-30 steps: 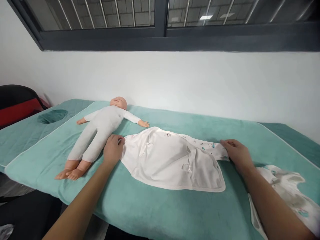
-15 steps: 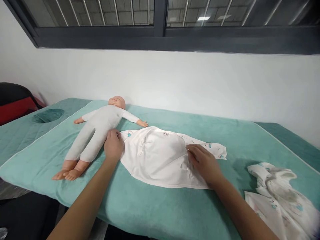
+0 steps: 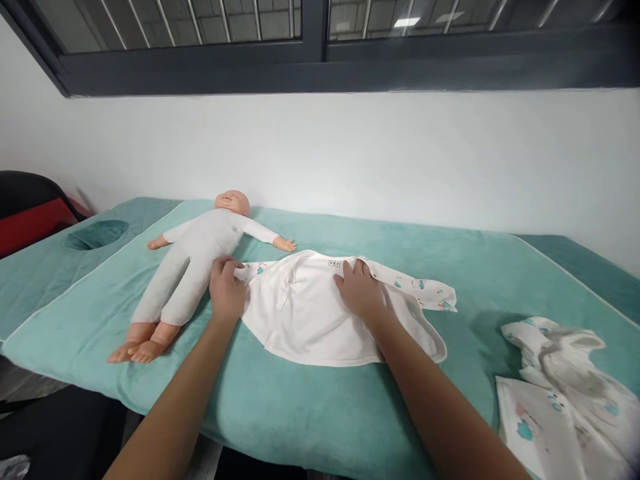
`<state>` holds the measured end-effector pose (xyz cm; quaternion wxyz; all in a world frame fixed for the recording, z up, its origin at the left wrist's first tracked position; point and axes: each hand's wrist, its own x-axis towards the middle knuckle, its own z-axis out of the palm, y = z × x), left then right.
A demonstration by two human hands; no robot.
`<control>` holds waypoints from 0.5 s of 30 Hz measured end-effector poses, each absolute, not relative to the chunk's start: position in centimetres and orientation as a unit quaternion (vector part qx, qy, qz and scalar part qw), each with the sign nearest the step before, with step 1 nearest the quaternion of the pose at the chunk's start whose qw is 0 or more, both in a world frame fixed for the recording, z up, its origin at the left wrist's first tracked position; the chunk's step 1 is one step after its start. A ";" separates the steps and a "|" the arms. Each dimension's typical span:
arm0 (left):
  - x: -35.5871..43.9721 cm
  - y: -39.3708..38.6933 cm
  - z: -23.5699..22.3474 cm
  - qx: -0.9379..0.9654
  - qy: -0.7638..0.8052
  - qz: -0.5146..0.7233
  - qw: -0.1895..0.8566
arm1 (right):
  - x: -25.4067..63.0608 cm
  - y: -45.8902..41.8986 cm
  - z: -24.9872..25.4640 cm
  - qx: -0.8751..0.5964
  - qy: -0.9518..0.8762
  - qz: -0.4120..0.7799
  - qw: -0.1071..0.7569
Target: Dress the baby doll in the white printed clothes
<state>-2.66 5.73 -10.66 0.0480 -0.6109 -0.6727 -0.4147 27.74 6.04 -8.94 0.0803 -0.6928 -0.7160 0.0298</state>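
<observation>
Shirt: the white baby shirt (image 3: pixel 305 327) lies spread on the green cover (image 3: pixel 300 420), between the doll and the crumpled garment; its neckline, with a small printed label (image 3: pixel 334 264), points toward the wall (image 3: pixel 400 160); its patterned sleeves reach out to both sides
Left hand: the left hand (image 3: pixel 227 290) is at the end of one sleeve (image 3: pixel 257 269), just beside the doll's leg; its fingers are curled in at the cloth; whether they pinch it, I cannot tell
Right hand: the right hand (image 3: pixel 359 290) rests on the shirt near the neckline, fingers loosely spread and gripping nothing
Doll: the doll (image 3: pixel 207 243) lies face up left of the shirt, arms out, in a pale bodysuit
Crumpled garment: a patterned white garment (image 3: pixel 575 387) lies bunched at the right, apart from the shirt
Behind: a dark window frame (image 3: pixel 200 70) above the wall
</observation>
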 end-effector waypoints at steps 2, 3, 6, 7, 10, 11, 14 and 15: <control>-2.7 5.6 -10.7 -0.606 -0.665 -0.431 0.068 | 28.1 6.4 -9.3 -0.681 -0.726 0.040 0.083; -2.8 5.6 -10.8 -0.603 -0.661 -0.440 0.081 | 28.3 6.5 -9.3 -0.674 -0.732 0.047 0.084; -2.9 5.4 -10.9 -0.590 -0.653 -0.462 0.107 | 29.0 6.7 -9.2 -0.649 -0.754 0.057 0.088; -2.9 5.4 -10.9 -0.589 -0.654 -0.462 0.106 | 29.2 6.7 -9.1 -0.642 -0.760 0.058 0.089; -3.0 5.6 -11.0 -0.590 -0.663 -0.449 0.099 | 29.1 6.3 -8.7 -0.632 -0.767 0.040 0.099; -3.0 5.6 -11.1 -0.591 -0.665 -0.446 0.101 | 28.7 6.1 -8.6 -0.622 -0.775 0.031 0.105; -2.9 5.8 -11.2 -0.589 -0.663 -0.450 0.109 | 26.4 5.1 -8.4 -0.541 -0.833 0.036 0.112; -2.8 5.8 -11.2 -0.589 -0.661 -0.452 0.109 | 25.3 4.8 -8.5 -0.514 -0.850 0.048 0.105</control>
